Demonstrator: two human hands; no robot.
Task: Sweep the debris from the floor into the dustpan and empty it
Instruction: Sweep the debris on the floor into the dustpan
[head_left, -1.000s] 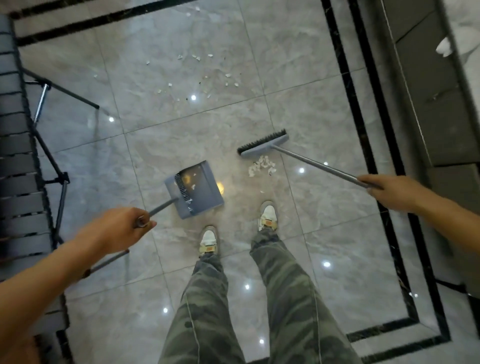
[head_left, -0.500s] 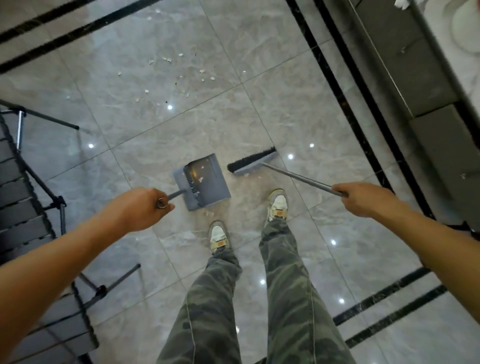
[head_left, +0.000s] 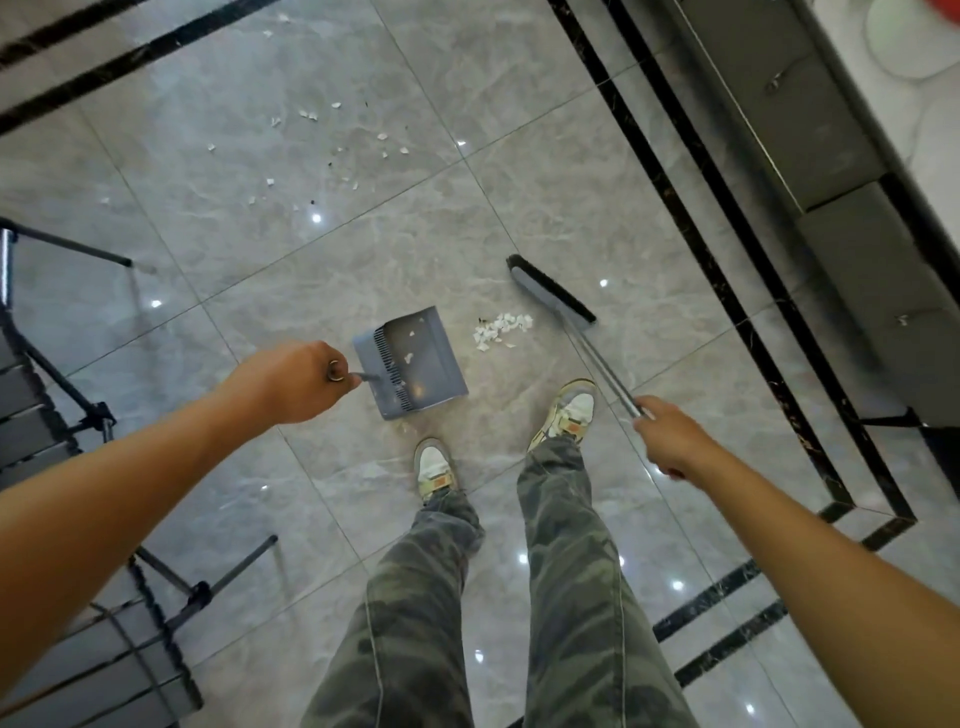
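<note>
A grey dustpan (head_left: 415, 358) rests on the tiled floor ahead of my feet, with a few white scraps inside it. My left hand (head_left: 291, 382) grips the top of its upright handle. A small pile of white debris (head_left: 501, 328) lies just right of the pan's open side. The broom (head_left: 550, 293), grey with black bristles, stands to the right of the pile, apart from it. My right hand (head_left: 670, 436) holds the broom's metal handle. More scattered white debris (head_left: 332, 150) lies farther ahead on the floor.
A black slatted table with folding metal legs (head_left: 98, 421) stands at my left. A dark cabinet (head_left: 841, 171) under a white counter runs along the right. Black inlay stripes (head_left: 691, 223) cross the floor. My shoes (head_left: 566, 415) stand just behind the pan and broom.
The broom head has swung away from the dustpan to the right, and a debris pile now shows between them. The view has shifted; the dustpan stays in my left hand.
</note>
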